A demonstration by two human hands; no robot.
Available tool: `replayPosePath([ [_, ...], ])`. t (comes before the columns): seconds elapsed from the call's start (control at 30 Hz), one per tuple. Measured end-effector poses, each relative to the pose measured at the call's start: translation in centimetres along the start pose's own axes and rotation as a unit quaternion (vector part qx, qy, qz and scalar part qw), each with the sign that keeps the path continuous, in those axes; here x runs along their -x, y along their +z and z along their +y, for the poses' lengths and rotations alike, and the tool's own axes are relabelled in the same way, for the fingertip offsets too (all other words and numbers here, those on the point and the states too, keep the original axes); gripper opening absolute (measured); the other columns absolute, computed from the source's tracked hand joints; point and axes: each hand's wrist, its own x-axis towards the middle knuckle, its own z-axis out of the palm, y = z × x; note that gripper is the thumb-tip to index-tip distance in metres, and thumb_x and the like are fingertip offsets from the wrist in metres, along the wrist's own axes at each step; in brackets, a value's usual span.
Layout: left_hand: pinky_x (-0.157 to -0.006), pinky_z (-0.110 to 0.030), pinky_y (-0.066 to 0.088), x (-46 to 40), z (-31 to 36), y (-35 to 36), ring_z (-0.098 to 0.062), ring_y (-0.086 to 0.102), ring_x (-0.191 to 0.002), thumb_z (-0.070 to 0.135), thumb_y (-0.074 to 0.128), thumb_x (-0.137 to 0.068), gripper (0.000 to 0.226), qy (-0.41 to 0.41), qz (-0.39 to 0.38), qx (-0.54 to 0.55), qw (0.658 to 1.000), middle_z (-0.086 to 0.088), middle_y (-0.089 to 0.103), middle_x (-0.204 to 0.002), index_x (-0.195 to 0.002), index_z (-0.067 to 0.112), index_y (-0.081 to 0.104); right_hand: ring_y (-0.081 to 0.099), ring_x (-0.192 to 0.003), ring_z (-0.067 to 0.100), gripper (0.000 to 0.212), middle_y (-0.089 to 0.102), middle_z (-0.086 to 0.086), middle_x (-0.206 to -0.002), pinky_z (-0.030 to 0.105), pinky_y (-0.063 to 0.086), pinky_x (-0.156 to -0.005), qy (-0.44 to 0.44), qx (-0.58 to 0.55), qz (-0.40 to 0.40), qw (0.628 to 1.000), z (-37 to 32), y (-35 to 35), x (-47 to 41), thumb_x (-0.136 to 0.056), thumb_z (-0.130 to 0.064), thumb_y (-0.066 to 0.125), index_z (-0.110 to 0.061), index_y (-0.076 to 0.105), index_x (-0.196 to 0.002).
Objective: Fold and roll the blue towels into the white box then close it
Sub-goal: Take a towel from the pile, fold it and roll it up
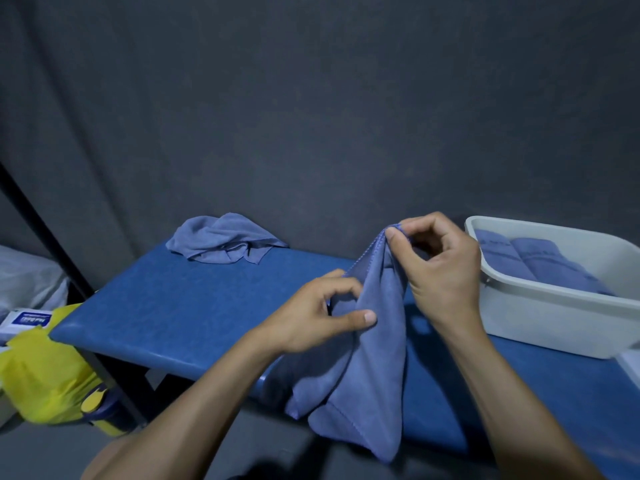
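A blue towel [367, 368] hangs in the air over the front edge of the blue padded bench [166, 306]. My right hand [440, 271] pinches its top corner between thumb and forefinger. Lower and to the left, my left hand [318, 313] pinches the towel's edge. A second blue towel [221, 242] lies crumpled at the bench's far left end. The white box [540, 317] stands open at the right end, with two rolled blue towels [540, 261] lying side by side inside it.
A yellow bag [45, 372] and a small white and blue packet [27, 322] sit beyond the bench's left end, beside a dark slanting pole [52, 237]. A grey curtain [311, 116] hangs close behind the bench. A white edge [632, 368] shows at the far right.
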Motion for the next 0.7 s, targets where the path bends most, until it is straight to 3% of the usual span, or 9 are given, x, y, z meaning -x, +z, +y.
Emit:
replayPosePath([
  [0.07,-0.076,-0.038,0.043,0.2,0.2,-0.5,-0.017,0.05,-0.078,0.024,0.077,-0.091,0.021,-0.008,-0.017,0.036,0.999,-0.007,0.053,-0.083,-0.081,0.013,0.062,0.07,-0.079,0.017,0.012,0.073,-0.003,-0.083,0.028,0.056,-0.076,0.006,-0.002,0.005,1.0,0.3,-0.3,-0.1,-0.087,-0.007,0.077,-0.013,0.068,-0.081],
  [0.17,-0.062,-0.049,0.034,0.9,0.1,-1.3,-0.028,0.038,-0.066,0.029,0.078,-0.09,0.029,-0.025,-0.044,0.021,0.998,-0.016,0.044,-0.073,-0.076,0.012,0.059,0.067,-0.075,0.012,0.01,0.073,0.001,-0.083,0.025,0.054,-0.072,0.023,-0.019,0.026,0.999,1.0,-1.1,-0.4,-0.088,-0.008,0.076,-0.009,0.068,-0.083],
  [0.27,-0.059,-0.046,0.027,1.7,-0.2,-2.1,-0.023,0.033,-0.063,0.029,0.079,-0.089,0.025,-0.044,-0.064,0.018,0.997,-0.001,0.042,-0.066,-0.075,0.015,0.064,0.061,-0.07,0.005,0.012,0.07,-0.001,-0.079,0.021,0.049,-0.068,0.026,-0.037,0.06,0.997,1.4,-2.3,-1.2,-0.089,-0.009,0.075,-0.014,0.068,-0.082],
  [0.37,-0.058,-0.043,0.027,2.5,-0.4,-3.4,-0.021,0.036,-0.063,0.03,0.081,-0.086,0.025,-0.06,-0.077,0.027,0.995,-0.009,0.044,-0.066,-0.075,0.012,0.067,0.057,-0.068,0.001,0.016,0.067,-0.007,-0.075,0.018,0.046,-0.066,0.039,-0.072,0.102,0.991,1.7,-3.8,-2.0,-0.09,-0.011,0.074,-0.019,0.066,-0.08],
  [0.5,-0.057,-0.044,0.03,3.3,-1.0,-4.7,-0.027,0.039,-0.06,0.036,0.083,-0.083,0.027,-0.075,-0.038,0.015,0.996,-0.012,0.053,-0.067,-0.073,0.015,0.07,0.056,-0.066,-0.003,0.016,0.066,-0.018,-0.067,0.014,0.045,-0.065,0.059,-0.085,0.123,0.987,2.1,-4.8,-2.3,-0.091,-0.01,0.073,-0.016,0.064,-0.079],
  [0.57,-0.059,-0.038,0.034,3.5,-1.5,-5.1,-0.021,0.045,-0.062,0.037,0.084,-0.083,0.028,-0.081,-0.019,0.004,0.997,-0.008,0.056,-0.067,-0.067,0.018,0.07,0.055,-0.064,-0.004,0.018,0.065,-0.019,-0.065,0.013,0.045,-0.064,0.066,-0.09,0.125,0.986,2.1,-4.8,-2.2,-0.091,-0.01,0.073,-0.016,0.063,-0.078],
  [0.7,-0.054,-0.025,0.031,3.7,-2.1,-5.2,-0.013,0.037,-0.054,0.033,0.081,-0.087,0.046,-0.1,0.021,-0.018,0.995,-0.014,0.041,-0.058,-0.056,0.012,0.053,0.055,-0.064,-0.002,0.018,0.065,-0.017,-0.065,0.014,0.044,-0.063,0.077,-0.102,0.113,0.985,2.1,-4.5,-2.0,-0.091,-0.011,0.073,-0.017,0.064,-0.076],
])
